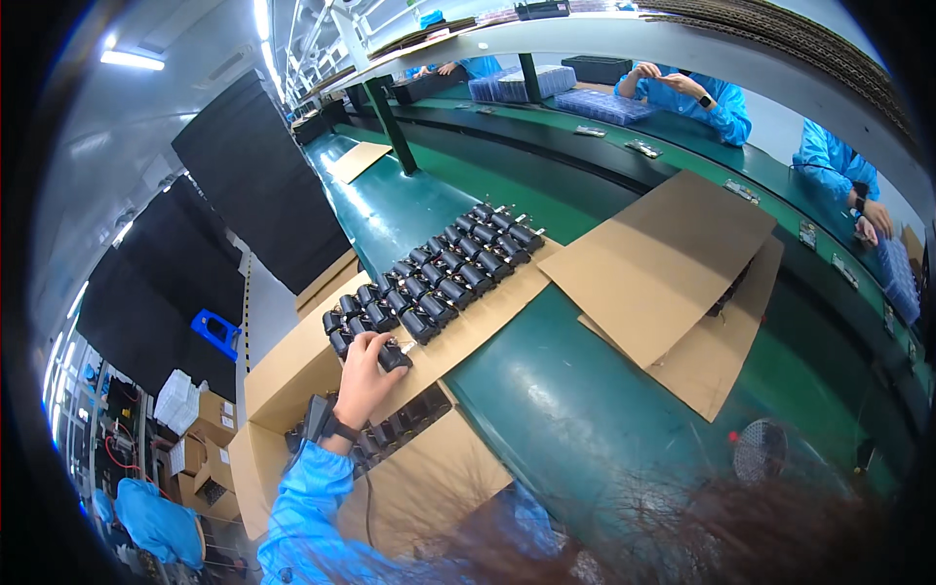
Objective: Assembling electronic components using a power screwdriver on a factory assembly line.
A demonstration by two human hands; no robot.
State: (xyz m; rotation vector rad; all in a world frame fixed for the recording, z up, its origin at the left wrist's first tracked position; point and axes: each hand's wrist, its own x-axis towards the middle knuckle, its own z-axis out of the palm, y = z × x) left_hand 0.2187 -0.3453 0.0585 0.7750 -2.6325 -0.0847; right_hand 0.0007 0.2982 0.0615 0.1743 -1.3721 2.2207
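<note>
My left hand (363, 380) reaches in from the lower left, its fingers closed around a black cylindrical part (394, 359) with a small metal tip. It is at the near end of several rows of similar black parts (453, 258), which stand close together on a cardboard sheet (507, 292). Beneath my forearm, an open cardboard box (258, 463) holds more black parts (405, 419), partly covered by the arm. My right hand is not in view; hair blurs the lower edge, where a patch of blue cloth (529, 517) shows.
Overlapping cardboard sheets (673, 263) lie to the right on the green bench (546, 390). Beyond runs a conveyor (585, 161) with small circuit boards (643, 148). Co-workers in blue sleeves (726, 112) sit across it. A shelf beam (546, 39) and green post (390, 127) stand above.
</note>
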